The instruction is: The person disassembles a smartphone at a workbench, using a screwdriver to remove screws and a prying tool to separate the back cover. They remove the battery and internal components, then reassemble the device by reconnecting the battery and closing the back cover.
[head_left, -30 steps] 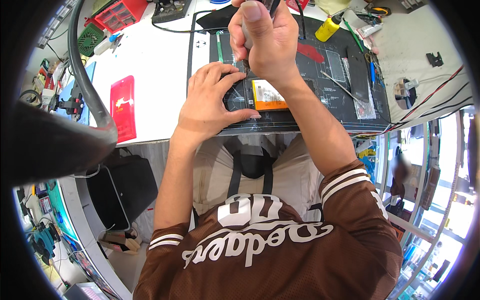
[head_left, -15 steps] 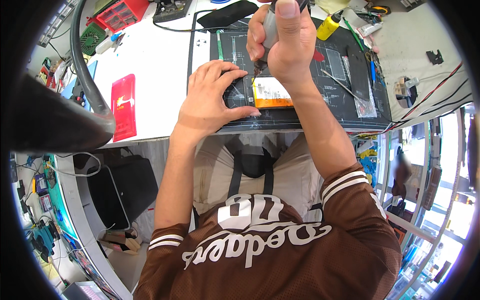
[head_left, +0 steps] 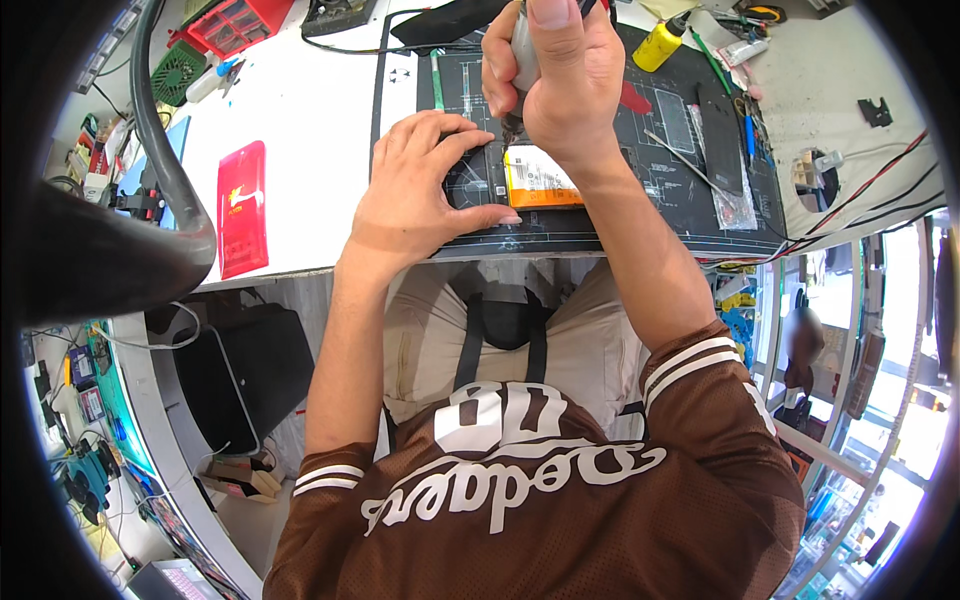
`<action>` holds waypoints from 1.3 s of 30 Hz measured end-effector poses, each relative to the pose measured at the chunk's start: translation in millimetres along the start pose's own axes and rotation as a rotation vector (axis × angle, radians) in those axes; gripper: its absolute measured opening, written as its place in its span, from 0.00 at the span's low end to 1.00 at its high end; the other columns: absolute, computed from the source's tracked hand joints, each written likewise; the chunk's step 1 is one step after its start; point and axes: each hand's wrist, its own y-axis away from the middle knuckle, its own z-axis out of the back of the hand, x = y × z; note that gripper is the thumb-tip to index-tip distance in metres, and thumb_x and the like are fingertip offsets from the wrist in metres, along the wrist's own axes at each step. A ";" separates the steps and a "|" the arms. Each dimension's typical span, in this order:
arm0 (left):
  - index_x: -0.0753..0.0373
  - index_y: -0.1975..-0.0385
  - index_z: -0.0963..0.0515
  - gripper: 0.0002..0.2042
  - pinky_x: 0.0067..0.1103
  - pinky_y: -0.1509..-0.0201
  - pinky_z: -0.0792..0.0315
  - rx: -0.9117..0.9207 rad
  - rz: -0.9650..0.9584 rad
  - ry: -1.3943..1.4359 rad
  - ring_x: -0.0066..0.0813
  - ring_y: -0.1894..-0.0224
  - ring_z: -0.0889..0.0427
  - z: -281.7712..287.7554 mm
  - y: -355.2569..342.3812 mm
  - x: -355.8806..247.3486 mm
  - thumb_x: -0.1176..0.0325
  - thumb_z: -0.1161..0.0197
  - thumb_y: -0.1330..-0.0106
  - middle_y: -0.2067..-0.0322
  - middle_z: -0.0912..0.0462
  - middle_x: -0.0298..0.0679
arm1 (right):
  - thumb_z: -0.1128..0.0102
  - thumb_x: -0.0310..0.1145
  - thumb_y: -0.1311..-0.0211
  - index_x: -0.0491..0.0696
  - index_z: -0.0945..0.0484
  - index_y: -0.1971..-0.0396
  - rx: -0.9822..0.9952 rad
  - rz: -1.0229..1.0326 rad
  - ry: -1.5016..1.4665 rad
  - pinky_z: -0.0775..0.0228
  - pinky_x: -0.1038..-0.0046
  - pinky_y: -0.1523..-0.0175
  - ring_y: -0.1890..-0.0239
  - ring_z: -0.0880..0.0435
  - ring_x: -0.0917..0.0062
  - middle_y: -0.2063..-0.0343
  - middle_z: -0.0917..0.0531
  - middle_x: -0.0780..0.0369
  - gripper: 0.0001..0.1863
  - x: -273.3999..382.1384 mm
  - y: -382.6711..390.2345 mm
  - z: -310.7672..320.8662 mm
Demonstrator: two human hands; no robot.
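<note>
Right hand (head_left: 568, 95) grips grey-and-black handheld tool (head_left: 522, 62), left hand (head_left: 412, 192) curves beside white-and-orange rectangular battery (head_left: 540, 180), black line-printed work mat (head_left: 665, 202) beneath.

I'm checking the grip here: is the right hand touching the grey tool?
Touching: the head view shows the right hand wrapped around the grey tool, with no gap between them.

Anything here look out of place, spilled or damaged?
Nothing looks spilled or damaged around the left hand or the orange-and-white pack, though the right arm partly covers that pack. Oddly, a blurred dark shape at the left blocks part of the view.
</note>
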 end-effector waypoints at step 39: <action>0.59 0.39 0.17 0.36 0.39 0.22 0.37 0.005 0.033 0.009 0.44 0.25 0.33 3.5 1.0 -3.3 0.47 0.16 0.46 0.35 0.23 0.39 | 0.42 0.56 0.19 0.40 0.30 0.45 0.012 -0.097 0.020 0.36 0.81 0.79 0.84 0.29 0.85 0.79 0.24 0.64 0.30 14.8 2.5 -10.2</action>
